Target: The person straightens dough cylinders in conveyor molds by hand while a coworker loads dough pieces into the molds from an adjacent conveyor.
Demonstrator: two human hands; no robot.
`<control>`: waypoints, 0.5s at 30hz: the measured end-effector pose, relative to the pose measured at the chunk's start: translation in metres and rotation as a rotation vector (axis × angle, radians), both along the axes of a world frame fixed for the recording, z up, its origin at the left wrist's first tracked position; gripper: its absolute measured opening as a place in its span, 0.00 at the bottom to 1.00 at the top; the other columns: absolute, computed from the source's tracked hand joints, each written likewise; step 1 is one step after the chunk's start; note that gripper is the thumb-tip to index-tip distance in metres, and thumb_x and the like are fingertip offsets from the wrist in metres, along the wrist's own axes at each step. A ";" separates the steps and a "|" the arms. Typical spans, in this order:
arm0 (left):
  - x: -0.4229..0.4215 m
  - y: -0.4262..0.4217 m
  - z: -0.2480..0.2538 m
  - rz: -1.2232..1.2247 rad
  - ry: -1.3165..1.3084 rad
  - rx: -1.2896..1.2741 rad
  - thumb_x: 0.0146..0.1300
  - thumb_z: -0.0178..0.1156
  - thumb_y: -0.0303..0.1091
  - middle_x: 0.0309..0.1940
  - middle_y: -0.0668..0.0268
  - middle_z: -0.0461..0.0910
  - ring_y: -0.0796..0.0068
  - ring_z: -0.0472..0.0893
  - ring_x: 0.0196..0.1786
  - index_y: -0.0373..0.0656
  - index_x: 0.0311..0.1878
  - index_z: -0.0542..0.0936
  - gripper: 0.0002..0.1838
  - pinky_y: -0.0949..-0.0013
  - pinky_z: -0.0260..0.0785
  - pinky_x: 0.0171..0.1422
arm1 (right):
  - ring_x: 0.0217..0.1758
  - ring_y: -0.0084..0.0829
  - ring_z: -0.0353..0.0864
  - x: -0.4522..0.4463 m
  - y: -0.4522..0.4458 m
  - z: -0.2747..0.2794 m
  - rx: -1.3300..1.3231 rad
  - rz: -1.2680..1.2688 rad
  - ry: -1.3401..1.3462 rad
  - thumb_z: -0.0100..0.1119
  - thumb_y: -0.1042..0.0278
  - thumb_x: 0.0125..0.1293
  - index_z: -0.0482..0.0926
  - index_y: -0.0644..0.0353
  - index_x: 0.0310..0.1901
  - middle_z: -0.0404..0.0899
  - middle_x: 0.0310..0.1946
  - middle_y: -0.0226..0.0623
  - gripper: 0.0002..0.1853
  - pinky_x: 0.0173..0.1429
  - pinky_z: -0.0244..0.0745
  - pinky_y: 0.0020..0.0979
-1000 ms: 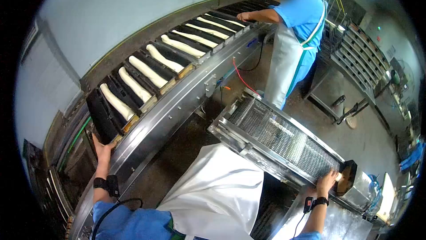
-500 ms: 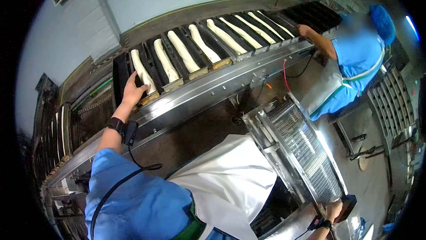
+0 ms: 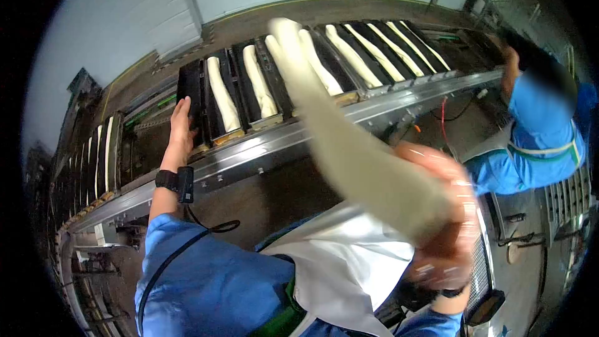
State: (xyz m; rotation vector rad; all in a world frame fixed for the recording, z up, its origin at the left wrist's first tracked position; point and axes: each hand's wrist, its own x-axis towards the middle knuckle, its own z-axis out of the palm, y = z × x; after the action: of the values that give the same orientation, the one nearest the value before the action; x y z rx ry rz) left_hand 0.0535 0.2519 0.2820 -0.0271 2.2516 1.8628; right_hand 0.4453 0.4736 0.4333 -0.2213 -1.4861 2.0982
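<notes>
My right hand [image 3: 446, 218], smeared by motion, grips one end of a long pale dough strip [image 3: 349, 144]. The strip slants up and to the left, in front of the baking pans, and its near end is partly covered by the fingers. With fingers stretched out, my left hand [image 3: 180, 132] lies at the dark end pan [image 3: 192, 81] on the left of the row. Just right of it, a dough roll [image 3: 223, 97] lies lengthwise in a black pan. Another dough roll [image 3: 259, 81] lies in the pan beside that.
The pans sit on a metal conveyor [image 3: 249, 150] running across in front of me. More dough-filled pans [image 3: 93, 162] stand farther left. A co-worker [image 3: 536, 131] in blue stands at the right, one hand near the line. A mesh belt [image 3: 480, 262] is beside my right arm.
My right hand has come up from the mesh belt's end, now with a dough strip. My left hand has shifted from the first dough roll to the dark end pan. The co-worker's arm has moved right.
</notes>
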 end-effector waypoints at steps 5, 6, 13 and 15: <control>-0.063 -0.064 -0.029 -0.128 -0.333 0.353 0.63 0.52 0.67 0.75 0.47 0.42 0.47 0.54 0.74 0.48 0.77 0.39 0.52 0.40 0.58 0.68 | 0.75 0.53 0.55 -0.043 0.008 0.007 -0.141 0.647 -0.033 0.74 0.85 0.34 0.60 0.64 0.70 0.53 0.70 0.64 0.54 0.70 0.61 0.52; -0.052 -0.057 -0.015 -0.115 -0.286 0.349 0.62 0.53 0.67 0.75 0.48 0.46 0.45 0.59 0.71 0.49 0.77 0.40 0.52 0.41 0.59 0.67 | 0.74 0.55 0.56 -0.042 0.017 0.001 -0.045 0.620 0.064 0.75 0.84 0.33 0.62 0.63 0.68 0.54 0.70 0.64 0.53 0.70 0.62 0.52; -0.091 -0.054 -0.029 -0.136 -0.094 -0.139 0.64 0.54 0.34 0.57 0.59 0.71 0.60 0.72 0.56 0.47 0.69 0.57 0.31 0.56 0.64 0.61 | 0.67 0.44 0.69 0.019 0.110 -0.040 0.121 0.200 -0.071 0.69 0.81 0.47 0.69 0.67 0.61 0.70 0.61 0.55 0.35 0.68 0.65 0.44; -0.141 -0.054 -0.072 -0.185 0.057 0.076 0.67 0.51 0.31 0.50 0.65 0.75 0.68 0.74 0.50 0.43 0.62 0.68 0.20 0.63 0.65 0.58 | 0.63 0.37 0.73 0.040 0.131 -0.057 0.085 0.091 -0.172 0.63 0.84 0.54 0.71 0.64 0.59 0.74 0.58 0.48 0.29 0.66 0.67 0.39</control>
State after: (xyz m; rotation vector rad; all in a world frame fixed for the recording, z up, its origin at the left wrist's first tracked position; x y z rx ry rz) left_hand -0.0879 0.1979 0.2103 0.2407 2.1352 1.8698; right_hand 0.4852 0.6048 0.3764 -0.3146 -1.7117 2.1258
